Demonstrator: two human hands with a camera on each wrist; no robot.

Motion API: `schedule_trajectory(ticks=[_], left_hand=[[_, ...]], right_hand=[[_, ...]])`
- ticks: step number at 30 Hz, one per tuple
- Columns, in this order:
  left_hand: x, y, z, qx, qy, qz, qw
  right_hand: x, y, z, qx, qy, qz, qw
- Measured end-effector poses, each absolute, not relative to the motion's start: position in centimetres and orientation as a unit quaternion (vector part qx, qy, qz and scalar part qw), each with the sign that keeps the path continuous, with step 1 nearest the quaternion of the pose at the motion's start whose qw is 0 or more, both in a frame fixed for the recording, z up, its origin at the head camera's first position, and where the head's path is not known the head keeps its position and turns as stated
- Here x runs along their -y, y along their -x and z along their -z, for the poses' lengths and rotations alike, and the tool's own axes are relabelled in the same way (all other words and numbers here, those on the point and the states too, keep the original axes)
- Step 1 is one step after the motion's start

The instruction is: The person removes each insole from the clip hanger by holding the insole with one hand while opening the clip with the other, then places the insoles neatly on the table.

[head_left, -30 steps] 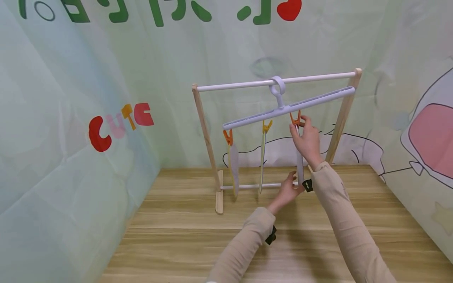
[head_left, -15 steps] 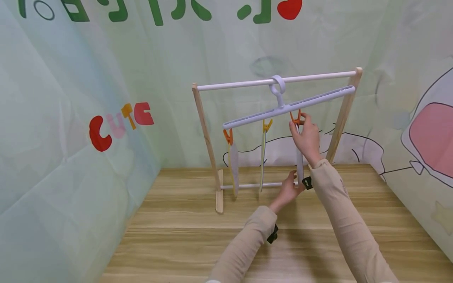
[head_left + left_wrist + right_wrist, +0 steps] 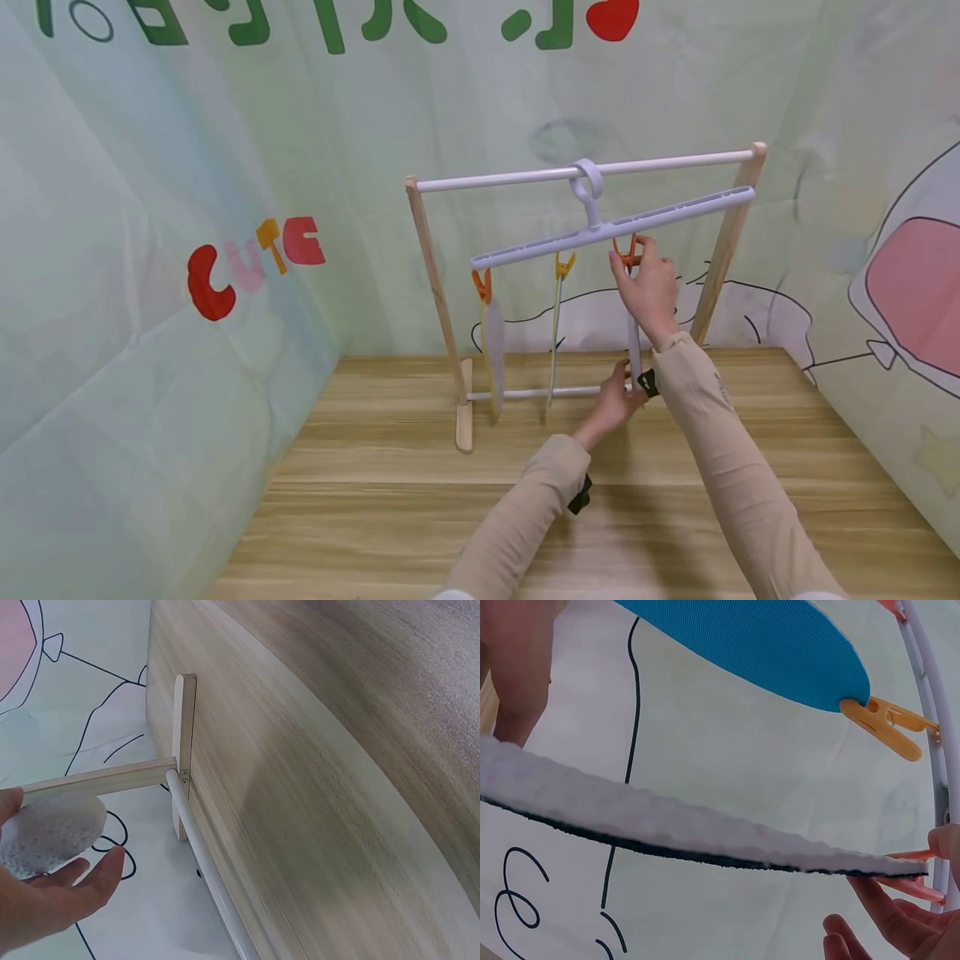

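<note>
A lavender hanger (image 3: 540, 247) hangs tilted, its right end higher. My right hand (image 3: 649, 287) pinches an orange clothespin (image 3: 627, 259) below the hanger bar. From that clothespin hangs a fuzzy white insole (image 3: 652, 810) with a dark backing. Lower down, my left hand (image 3: 617, 402) holds the insole's bottom end; in the left wrist view its rounded white tip (image 3: 56, 829) lies between thumb and fingers. To the left, a yellow clothespin (image 3: 881, 724) carries a blue-faced insole (image 3: 780, 649). Another orange clothespin (image 3: 482, 287) holds a pale insole (image 3: 494, 350) at the left end.
The hanger's ring loops over the white top rod (image 3: 495, 179) of a wooden stand (image 3: 437, 292). A lower white rod (image 3: 206, 859) joins the stand's feet near the wood-grain tabletop (image 3: 375, 500). A printed curtain (image 3: 360, 108) surrounds the table on three sides.
The hanger's right end has dipped a little and its left end has risen slightly. My right hand has shifted slightly left with the clothespin; the left hand stays nearly still.
</note>
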State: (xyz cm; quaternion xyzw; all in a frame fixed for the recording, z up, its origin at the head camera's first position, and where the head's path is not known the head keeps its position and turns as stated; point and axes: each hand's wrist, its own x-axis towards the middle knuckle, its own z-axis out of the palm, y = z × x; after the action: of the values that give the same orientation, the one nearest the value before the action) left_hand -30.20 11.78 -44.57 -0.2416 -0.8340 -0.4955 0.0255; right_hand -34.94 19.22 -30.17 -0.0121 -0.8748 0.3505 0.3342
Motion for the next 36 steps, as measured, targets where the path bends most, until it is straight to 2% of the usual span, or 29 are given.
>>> schedule_trajectory(ticks=[5, 16, 27, 36], left_hand=[[-11.98, 30.15, 44.61, 0.834, 0.253, 0.488, 0.040], [-12.35, 30.27, 44.80, 0.824, 0.255, 0.504, 0.032], [-12.44, 30.31, 44.87, 0.817, 0.239, 0.524, -0.022], [-12.26, 30.23, 44.82, 0.813, 0.243, 0.528, -0.025]], right_hand=[[-19.09, 35.00, 29.96, 0.876, 0.018, -0.342, 0.338], [-18.86, 34.99, 29.64, 0.877, 0.018, -0.323, 0.354], [-18.74, 35.31, 29.57, 0.881, 0.036, -0.285, 0.377], [-18.66, 35.46, 29.72, 0.876, 0.033, -0.269, 0.398]])
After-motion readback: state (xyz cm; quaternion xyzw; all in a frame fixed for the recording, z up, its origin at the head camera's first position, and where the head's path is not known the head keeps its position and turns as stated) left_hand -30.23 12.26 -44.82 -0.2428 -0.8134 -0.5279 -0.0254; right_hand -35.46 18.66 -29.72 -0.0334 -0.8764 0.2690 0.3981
